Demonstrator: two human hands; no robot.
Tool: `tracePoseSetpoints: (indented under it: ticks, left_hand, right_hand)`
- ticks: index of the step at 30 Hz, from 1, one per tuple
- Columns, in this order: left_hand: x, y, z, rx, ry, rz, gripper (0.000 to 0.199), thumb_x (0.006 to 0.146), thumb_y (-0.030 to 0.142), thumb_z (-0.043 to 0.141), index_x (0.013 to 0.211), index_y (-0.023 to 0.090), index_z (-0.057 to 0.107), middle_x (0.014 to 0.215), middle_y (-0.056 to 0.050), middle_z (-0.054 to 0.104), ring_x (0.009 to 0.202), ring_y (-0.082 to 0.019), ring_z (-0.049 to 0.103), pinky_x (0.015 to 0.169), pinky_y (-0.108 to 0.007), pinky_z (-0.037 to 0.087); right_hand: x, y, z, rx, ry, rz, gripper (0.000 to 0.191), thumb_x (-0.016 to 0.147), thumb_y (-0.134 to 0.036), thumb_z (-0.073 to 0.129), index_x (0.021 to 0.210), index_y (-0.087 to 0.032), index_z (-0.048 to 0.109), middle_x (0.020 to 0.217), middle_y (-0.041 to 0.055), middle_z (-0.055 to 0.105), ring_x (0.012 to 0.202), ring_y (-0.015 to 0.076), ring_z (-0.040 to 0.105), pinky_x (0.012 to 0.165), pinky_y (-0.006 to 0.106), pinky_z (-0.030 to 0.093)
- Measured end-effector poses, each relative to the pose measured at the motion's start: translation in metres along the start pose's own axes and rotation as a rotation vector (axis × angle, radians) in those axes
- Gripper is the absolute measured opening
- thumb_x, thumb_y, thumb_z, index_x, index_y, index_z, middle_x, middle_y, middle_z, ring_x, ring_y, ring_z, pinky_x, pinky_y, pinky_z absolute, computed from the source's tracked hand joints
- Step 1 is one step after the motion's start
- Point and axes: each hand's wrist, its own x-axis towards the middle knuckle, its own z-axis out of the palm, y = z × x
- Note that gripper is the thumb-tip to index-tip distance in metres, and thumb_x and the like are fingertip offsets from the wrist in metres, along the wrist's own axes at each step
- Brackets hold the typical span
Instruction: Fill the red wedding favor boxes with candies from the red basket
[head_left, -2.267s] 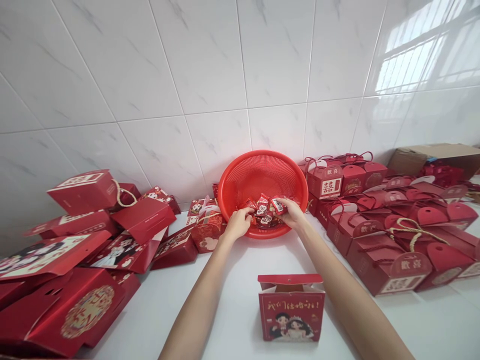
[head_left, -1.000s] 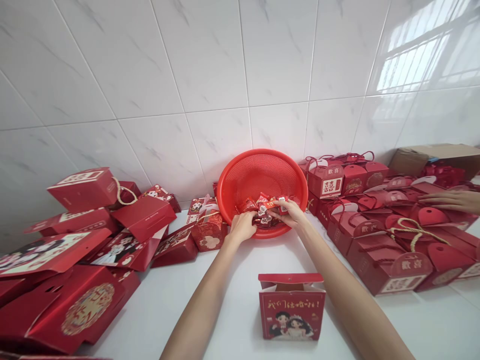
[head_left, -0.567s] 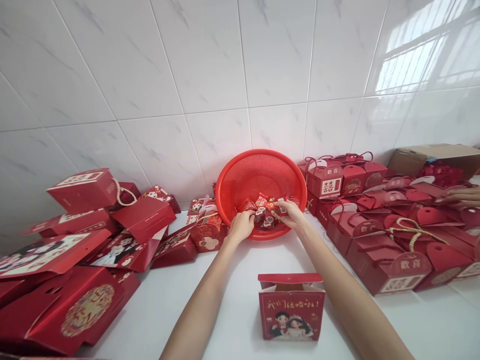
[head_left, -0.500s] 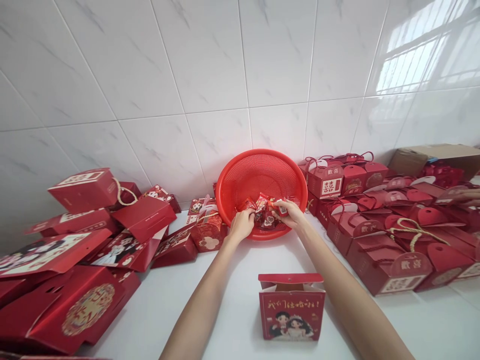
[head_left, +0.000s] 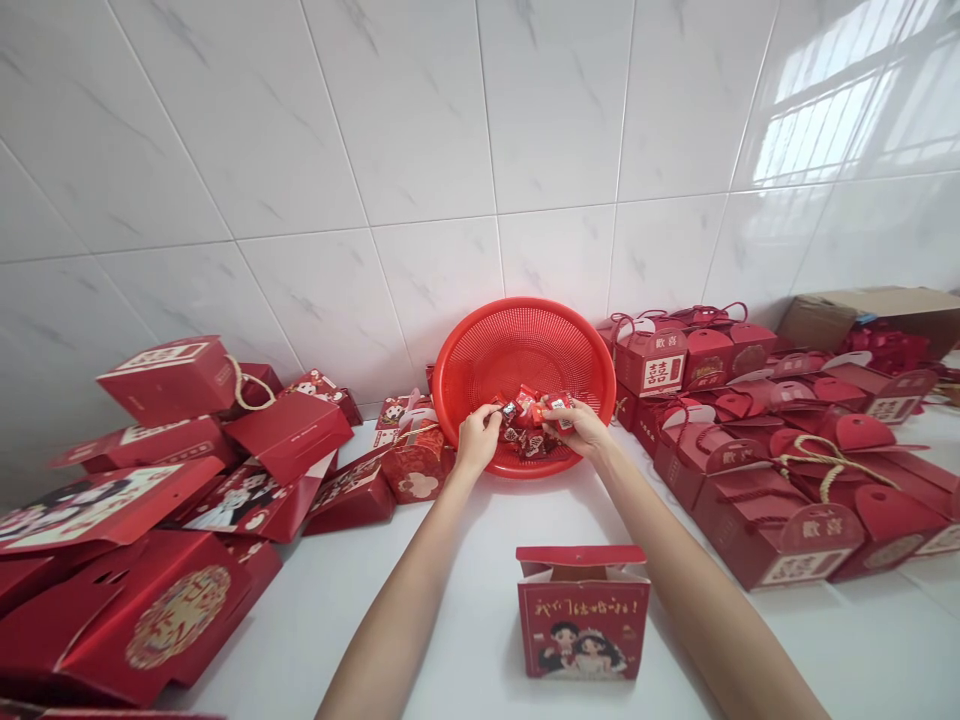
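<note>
A red plastic colander (head_left: 525,330) leans tilted against the tiled wall, with several wrapped candies (head_left: 534,443) lying in its lower part. My left hand (head_left: 480,437) is over its near left rim, fingers pinched on a small wrapped candy (head_left: 509,411). At the right of the pile, my right hand (head_left: 585,428) grips a red wrapped candy (head_left: 556,408) between thumb and fingers. Between my forearms an open-topped red gift box (head_left: 583,625) with a cartoon couple stands upright on the white table.
Red gift boxes (head_left: 180,600) are heaped on the left. On the right stand rows of closed red boxes (head_left: 780,520) with cord handles. Behind them is a cardboard carton (head_left: 817,320) with red items inside. The tiled wall (head_left: 420,120) bounds the table at the back.
My left hand has shifted slightly up within the colander, and the candies between my hands have been rearranged. Another person's hand at the far right has moved back, mostly out of view.
</note>
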Motion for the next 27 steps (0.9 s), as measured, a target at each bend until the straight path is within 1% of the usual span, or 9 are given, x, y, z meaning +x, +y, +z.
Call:
tracePoseSetpoints:
  ticks: [2, 5, 10, 14, 18, 21, 25, 26, 27]
  left_hand:
    - [0.002, -0.002, 0.0, -0.053, 0.014, 0.008, 0.022, 0.086, 0.019, 0.055, 0.094, 0.018, 0.075, 0.1, -0.006, 0.077, 0.097, -0.022, 0.07, 0.094, -0.036, 0.052]
    - [0.005, -0.006, 0.001, -0.141, 0.062, 0.023, 0.023, 0.085, 0.018, 0.054, 0.096, 0.017, 0.074, 0.101, -0.006, 0.077, 0.099, -0.021, 0.069, 0.095, -0.035, 0.052]
    - [0.008, -0.007, 0.0, -0.239, 0.159, -0.022, 0.022, 0.085, 0.022, 0.053, 0.101, 0.016, 0.068, 0.101, -0.006, 0.074, 0.096, -0.018, 0.069, 0.089, -0.031, 0.054]
    - [0.005, 0.003, 0.001, -0.332, 0.125, 0.004, 0.017, 0.087, 0.024, 0.054, 0.099, 0.016, 0.064, 0.101, -0.007, 0.072, 0.092, -0.017, 0.068, 0.084, -0.028, 0.054]
    - [-0.001, 0.017, 0.004, -0.343, 0.066, 0.083, 0.013, 0.088, 0.024, 0.055, 0.095, 0.017, 0.061, 0.094, -0.005, 0.071, 0.089, -0.016, 0.067, 0.085, -0.027, 0.053]
    - [-0.007, 0.023, 0.006, -0.275, 0.013, 0.111, 0.01, 0.087, 0.02, 0.054, 0.093, 0.017, 0.061, 0.094, -0.005, 0.071, 0.09, -0.017, 0.068, 0.088, -0.029, 0.053]
    - [-0.016, 0.022, 0.009, 0.028, 0.04, 0.183, 0.021, 0.079, 0.009, 0.059, 0.096, 0.017, 0.067, 0.106, -0.009, 0.069, 0.103, -0.021, 0.066, 0.098, -0.035, 0.049]
    - [-0.018, 0.021, 0.011, 0.081, 0.019, 0.208, 0.023, 0.078, 0.008, 0.059, 0.097, 0.017, 0.068, 0.107, -0.01, 0.069, 0.102, -0.022, 0.066, 0.097, -0.035, 0.049]
    - [-0.021, 0.021, 0.013, 0.109, -0.03, 0.233, 0.023, 0.079, 0.009, 0.058, 0.097, 0.017, 0.069, 0.106, -0.01, 0.07, 0.099, -0.021, 0.067, 0.094, -0.033, 0.05]
  right_hand:
    - [-0.001, -0.001, 0.001, -0.005, 0.005, 0.004, 0.028, 0.052, -0.001, 0.078, 0.067, -0.018, 0.062, 0.069, -0.0004, 0.07, 0.065, 0.0134, 0.065, 0.052, 0.021, 0.054]
    - [-0.002, -0.004, 0.002, -0.01, 0.011, 0.002, 0.026, 0.055, -0.008, 0.081, 0.071, -0.019, 0.065, 0.068, -0.0004, 0.07, 0.06, 0.0129, 0.064, 0.047, 0.02, 0.05]
    - [-0.002, -0.011, 0.006, -0.004, 0.042, -0.021, 0.021, 0.062, -0.018, 0.082, 0.074, -0.019, 0.065, 0.062, -0.0019, 0.067, 0.052, 0.0102, 0.059, 0.043, 0.019, 0.045]
    - [-0.009, -0.018, 0.013, -0.022, 0.043, -0.047, 0.021, 0.061, -0.02, 0.083, 0.071, -0.019, 0.064, 0.062, -0.0023, 0.066, 0.051, 0.0098, 0.057, 0.044, 0.02, 0.045]
    - [-0.018, -0.018, 0.021, -0.165, -0.011, -0.129, 0.028, 0.053, -0.025, 0.088, 0.067, -0.018, 0.064, 0.061, -0.0014, 0.065, 0.053, 0.0118, 0.059, 0.047, 0.022, 0.046]
    - [-0.018, -0.014, 0.023, -0.231, -0.027, -0.17, 0.029, 0.049, -0.025, 0.088, 0.065, -0.018, 0.064, 0.06, -0.0003, 0.066, 0.053, 0.0141, 0.06, 0.05, 0.025, 0.048]
    - [-0.013, -0.011, 0.019, -0.224, 0.124, -0.234, 0.027, 0.047, -0.019, 0.085, 0.063, -0.019, 0.063, 0.059, -0.0004, 0.066, 0.055, 0.0153, 0.06, 0.053, 0.026, 0.051]
    - [-0.012, -0.01, 0.017, -0.225, 0.152, -0.239, 0.027, 0.047, -0.019, 0.084, 0.063, -0.019, 0.062, 0.06, -0.0005, 0.066, 0.056, 0.0154, 0.06, 0.053, 0.026, 0.051]
    - [-0.011, -0.01, 0.016, -0.229, 0.168, -0.236, 0.027, 0.048, -0.019, 0.084, 0.063, -0.019, 0.062, 0.06, -0.0006, 0.066, 0.056, 0.0154, 0.06, 0.053, 0.026, 0.051]
